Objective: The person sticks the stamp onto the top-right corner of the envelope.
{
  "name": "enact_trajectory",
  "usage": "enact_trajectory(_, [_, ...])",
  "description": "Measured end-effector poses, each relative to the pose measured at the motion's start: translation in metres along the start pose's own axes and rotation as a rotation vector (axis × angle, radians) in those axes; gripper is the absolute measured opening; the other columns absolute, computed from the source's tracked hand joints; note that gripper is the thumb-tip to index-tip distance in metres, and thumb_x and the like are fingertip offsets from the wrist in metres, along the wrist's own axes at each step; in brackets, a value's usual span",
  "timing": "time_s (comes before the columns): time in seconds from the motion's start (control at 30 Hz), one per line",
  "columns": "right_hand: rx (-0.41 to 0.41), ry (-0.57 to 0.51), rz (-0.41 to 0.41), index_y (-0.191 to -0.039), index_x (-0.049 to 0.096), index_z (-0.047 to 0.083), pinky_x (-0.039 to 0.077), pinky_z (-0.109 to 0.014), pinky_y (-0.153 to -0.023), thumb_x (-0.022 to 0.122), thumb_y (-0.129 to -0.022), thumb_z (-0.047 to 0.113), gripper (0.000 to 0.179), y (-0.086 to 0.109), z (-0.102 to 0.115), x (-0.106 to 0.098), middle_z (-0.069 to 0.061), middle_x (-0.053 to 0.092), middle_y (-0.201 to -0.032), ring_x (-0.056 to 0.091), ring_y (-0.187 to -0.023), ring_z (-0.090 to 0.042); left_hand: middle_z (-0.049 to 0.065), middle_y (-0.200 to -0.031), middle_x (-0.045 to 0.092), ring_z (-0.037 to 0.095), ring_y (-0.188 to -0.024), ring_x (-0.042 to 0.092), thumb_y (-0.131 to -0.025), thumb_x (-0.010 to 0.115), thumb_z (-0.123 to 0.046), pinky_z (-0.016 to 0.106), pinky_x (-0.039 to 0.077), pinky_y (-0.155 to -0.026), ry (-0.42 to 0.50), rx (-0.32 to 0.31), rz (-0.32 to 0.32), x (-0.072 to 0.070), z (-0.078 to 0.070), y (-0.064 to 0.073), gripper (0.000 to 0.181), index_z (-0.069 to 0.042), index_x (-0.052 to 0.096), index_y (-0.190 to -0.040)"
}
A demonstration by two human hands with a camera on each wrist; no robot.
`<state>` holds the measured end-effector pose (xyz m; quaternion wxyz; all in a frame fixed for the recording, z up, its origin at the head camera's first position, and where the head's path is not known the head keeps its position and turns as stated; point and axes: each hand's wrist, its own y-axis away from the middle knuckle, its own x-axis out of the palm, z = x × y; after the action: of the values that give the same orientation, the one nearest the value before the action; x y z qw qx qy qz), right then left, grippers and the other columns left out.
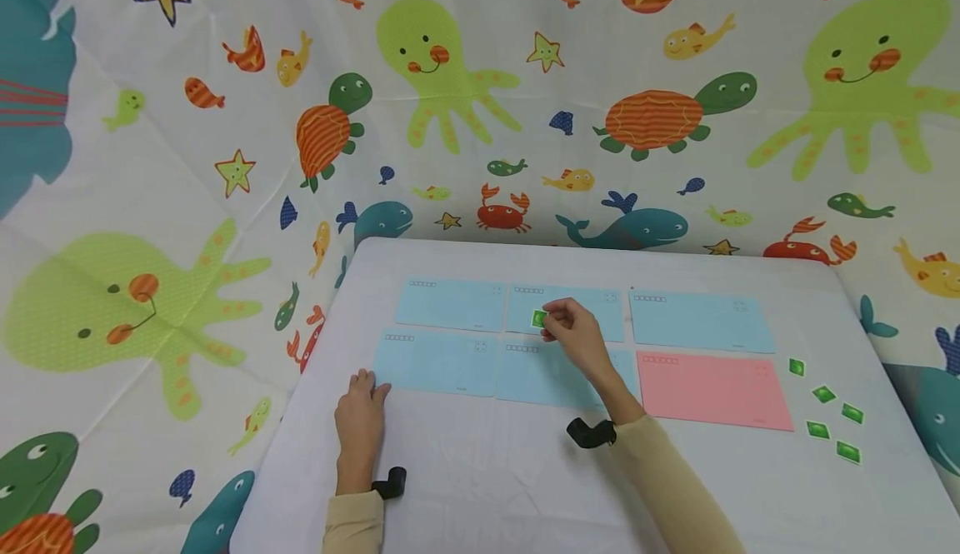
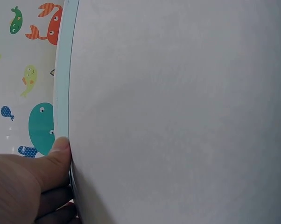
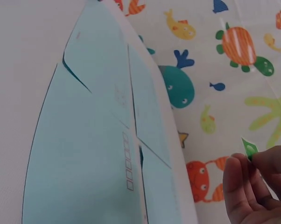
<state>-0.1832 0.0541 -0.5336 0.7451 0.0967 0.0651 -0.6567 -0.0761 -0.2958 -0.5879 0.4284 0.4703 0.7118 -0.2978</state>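
Over the upper middle blue card [image 1: 525, 321], my right hand [image 1: 576, 336] pinches a small green square sticker-like piece [image 1: 538, 318] between thumb and fingers. In the right wrist view the piece [image 3: 250, 149] pokes out past the fingertips, held up off the cards. My left hand [image 1: 361, 421] rests on the table at the left end of the lower left blue card [image 1: 435, 362], its fingers at the card's edge. The left wrist view shows that thumb [image 2: 60, 145] against a thin blue strip of card.
Blue cards stand in two rows, with an upper right one [image 1: 701, 321] and a lower middle one [image 1: 525, 375]. A pink card [image 1: 712, 391] fills the lower right spot. Several green pieces [image 1: 823, 394] lie right of it on the white table [image 1: 465, 479]. Behind hangs a sea-animal cloth [image 1: 465, 179].
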Motion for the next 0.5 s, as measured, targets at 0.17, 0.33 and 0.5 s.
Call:
enact_trajectory(0.17, [0.012,0.003,0.02,-0.116,0.064,0.004,0.062,-0.033,-0.077,0.061,-0.098,0.015,0.021,-0.004,0.0,0.013,-0.014,0.067,-0.098,0.071,-0.079,-0.019,0.032,-0.142,0.049,0.05,-0.136,0.045,-0.096,0.067,-0.015,0.06,0.04,-0.109,0.003,-0.007,-0.01,-0.001,0.0,0.001,0.051,0.011,0.053,-0.137])
enact_trajectory(0.33, [0.017,0.008,0.031,-0.112,0.064,0.003,0.062,-0.033,-0.075,0.062,-0.098,0.013,0.018,-0.008,-0.002,0.022,-0.015,0.068,-0.096,0.071,-0.083,-0.028,0.03,-0.143,0.048,0.049,-0.138,0.043,-0.097,0.067,-0.016,0.06,0.038,-0.111,0.015,-0.026,-0.004,-0.001,-0.001,0.002,0.051,0.009,0.052,-0.138])
enact_trajectory(0.5, [0.035,0.018,0.04,-0.111,0.065,0.003,0.062,-0.034,-0.076,0.063,-0.097,0.013,0.017,-0.012,-0.002,0.029,-0.013,0.067,-0.096,0.071,-0.086,-0.033,0.03,-0.143,0.05,0.048,-0.138,0.044,-0.096,0.068,-0.016,0.06,0.039,-0.111,0.018,-0.023,-0.019,0.0,-0.001,0.002,0.051,0.009,0.053,-0.138])
